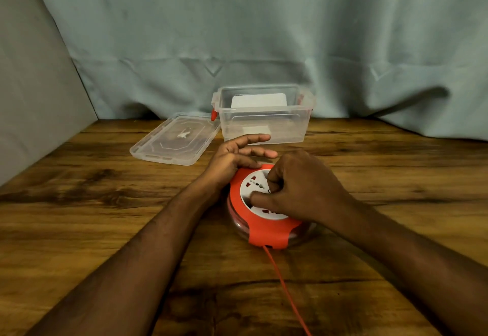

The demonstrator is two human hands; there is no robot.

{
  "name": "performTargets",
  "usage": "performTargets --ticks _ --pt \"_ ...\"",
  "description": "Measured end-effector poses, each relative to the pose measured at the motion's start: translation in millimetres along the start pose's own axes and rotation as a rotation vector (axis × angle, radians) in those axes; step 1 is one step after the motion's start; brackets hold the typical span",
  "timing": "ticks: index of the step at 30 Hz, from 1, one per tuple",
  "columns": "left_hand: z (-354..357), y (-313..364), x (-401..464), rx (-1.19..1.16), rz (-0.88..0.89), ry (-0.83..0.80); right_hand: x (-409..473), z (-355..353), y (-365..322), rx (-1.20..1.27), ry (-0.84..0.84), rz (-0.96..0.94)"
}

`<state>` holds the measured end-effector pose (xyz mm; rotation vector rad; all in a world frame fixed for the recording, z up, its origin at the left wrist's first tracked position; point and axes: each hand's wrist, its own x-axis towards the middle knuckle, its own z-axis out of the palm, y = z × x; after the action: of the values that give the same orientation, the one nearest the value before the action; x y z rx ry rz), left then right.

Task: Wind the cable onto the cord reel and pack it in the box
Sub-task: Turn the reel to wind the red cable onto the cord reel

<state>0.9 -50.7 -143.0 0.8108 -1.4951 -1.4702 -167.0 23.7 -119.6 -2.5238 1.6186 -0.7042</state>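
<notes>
Winding underway: cord reel [266, 208] flat on the bench [105, 203], cable [285, 285] not yet fully in.

The right hand [301, 187] grip is closed on the white socket face, fingers curled as if to turn it; the left hand [237, 158] rests open against the reel's far-left rim, steadying. The orange cable leaves the near slot and runs toward the viewer, its end cut off below. The open box [264, 127] stands just beyond, lid [174, 140] beside it. Any winding knob is hidden under the fingers.

A pale blue-green curtain [264, 18] hangs behind the wooden table [79, 203]; a grey wall [29, 84] stands left.
</notes>
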Motion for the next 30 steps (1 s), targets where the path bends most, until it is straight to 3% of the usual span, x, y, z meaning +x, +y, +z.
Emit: performTargets --ticks 5,10,15,20,30 --pt "0 1 -2 -0.028 0.004 -0.030 -1 -19 10 0.030 0.045 -0.126" --pt "-2 -2 0 -0.024 0.014 -0.042 3 -39 29 0.135 -0.237 -0.210" --pt "-1 -2 0 0.010 0.025 -0.035 6 -36 44 0.133 -0.346 -0.172" --pt "-2 -3 2 0.011 0.025 -0.017 5 -38 39 0.237 -0.345 -0.088" --pt "-4 -2 2 -0.002 0.024 0.011 1 -25 24 0.041 -0.189 -0.116"
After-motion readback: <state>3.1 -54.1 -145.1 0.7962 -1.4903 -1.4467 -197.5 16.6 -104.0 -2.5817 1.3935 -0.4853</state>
